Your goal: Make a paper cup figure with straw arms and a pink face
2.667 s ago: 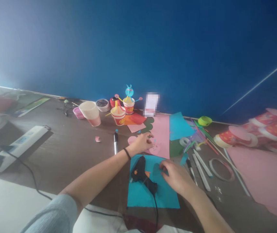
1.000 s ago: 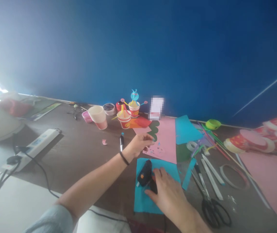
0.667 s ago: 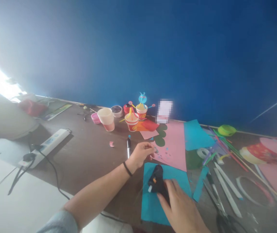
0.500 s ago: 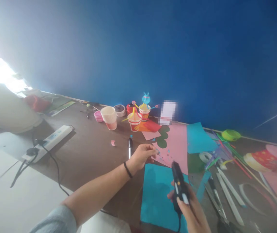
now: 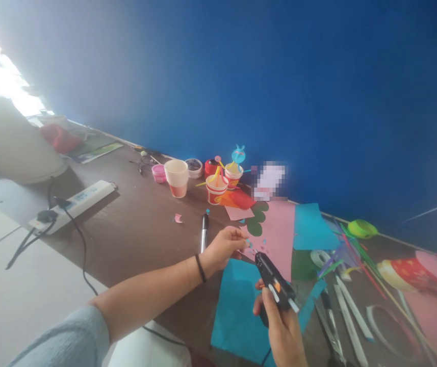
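My right hand [image 5: 285, 326] is wrapped round a black hot glue gun [image 5: 274, 280] with an orange mark and a white glue stick end at its back. The gun's nozzle points up and left, close to the fingertips of my left hand [image 5: 226, 245]. Thumb and fingers of that hand are pinched together over the edge of a pink sheet [image 5: 279, 229]. A tiny blue bit shows at their tips, too small to name. Small coloured scraps lie on the pink sheet. Under the glue gun is a blue sheet [image 5: 235, 311].
A black-capped marker [image 5: 204, 232] lies left of my left hand. Paper cups [image 5: 177, 176], some with straws, stand towards the blue wall. At left is a power strip [image 5: 78, 204] with cables. Scissors, white strips, a tape roll [image 5: 319, 259] and green tape [image 5: 361, 228] lie at right.
My right hand has moved left and tilted the glue gun, bringing its nozzle near my left fingertips. My left hand stays pinched in about the same place. The view has shifted slightly.
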The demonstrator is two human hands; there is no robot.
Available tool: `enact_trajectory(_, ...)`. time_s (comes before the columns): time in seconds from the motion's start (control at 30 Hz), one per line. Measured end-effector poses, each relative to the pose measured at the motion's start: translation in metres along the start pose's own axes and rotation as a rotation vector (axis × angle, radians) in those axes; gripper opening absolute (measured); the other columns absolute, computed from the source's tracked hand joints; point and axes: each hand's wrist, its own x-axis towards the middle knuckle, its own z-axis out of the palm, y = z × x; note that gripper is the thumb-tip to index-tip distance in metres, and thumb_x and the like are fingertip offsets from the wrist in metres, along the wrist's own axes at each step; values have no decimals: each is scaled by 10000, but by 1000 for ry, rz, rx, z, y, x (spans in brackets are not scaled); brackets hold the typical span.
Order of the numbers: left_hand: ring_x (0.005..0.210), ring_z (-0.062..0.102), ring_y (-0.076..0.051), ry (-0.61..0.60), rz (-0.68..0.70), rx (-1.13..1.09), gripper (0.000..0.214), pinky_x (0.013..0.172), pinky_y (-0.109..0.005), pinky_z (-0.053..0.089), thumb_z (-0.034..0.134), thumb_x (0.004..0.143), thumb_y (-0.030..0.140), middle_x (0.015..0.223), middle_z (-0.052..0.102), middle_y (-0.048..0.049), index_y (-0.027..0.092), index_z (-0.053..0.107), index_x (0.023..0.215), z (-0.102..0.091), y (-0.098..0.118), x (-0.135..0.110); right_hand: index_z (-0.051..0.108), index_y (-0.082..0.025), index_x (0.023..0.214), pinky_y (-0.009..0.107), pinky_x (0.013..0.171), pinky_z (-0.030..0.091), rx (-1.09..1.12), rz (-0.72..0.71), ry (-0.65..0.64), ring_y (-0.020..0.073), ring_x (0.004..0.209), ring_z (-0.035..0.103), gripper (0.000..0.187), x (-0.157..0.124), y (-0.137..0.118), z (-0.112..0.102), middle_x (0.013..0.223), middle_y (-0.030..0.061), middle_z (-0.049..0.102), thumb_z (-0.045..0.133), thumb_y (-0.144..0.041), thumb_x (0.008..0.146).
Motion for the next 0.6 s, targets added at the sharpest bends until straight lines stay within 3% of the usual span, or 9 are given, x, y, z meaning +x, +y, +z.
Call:
enact_trajectory(0.1, 469, 496, -65, -13, -23, 30, 353, 380, -150, 329, 751, 544, 279, 553, 541, 37, 130, 609, 831, 1, 1, 0, 557, -212, 566, 303, 770, 426, -34, 3, -31, 235, 939, 583, 470, 3, 1, -2, 758, 67, 648, 384, -493, 901)
enact_trajectory(0.37, 462, 511, -70, -25, -32, 10, 297, 378, -143, 334, 770, 533, 292, 523, 559, 25, 128, 588, 702, 0, -2, 1, 569, -210, 590, 297, 746, 433, -58, 12, -20, 225, 892, 593, 450, 2, 0, -4, 713, 56, 634, 390, -474, 907)
enact_trajectory(0.6, 459, 508, -74, -23, -20, 10, 279, 378, -156, 344, 773, 529, 281, 524, 562, 28, 135, 584, 673, 1, -3, 1, 609, -208, 690, 298, 720, 425, -4, 22, 23, 198, 723, 587, 394, 3, -11, -1, 594, 16, 587, 417, -485, 893)
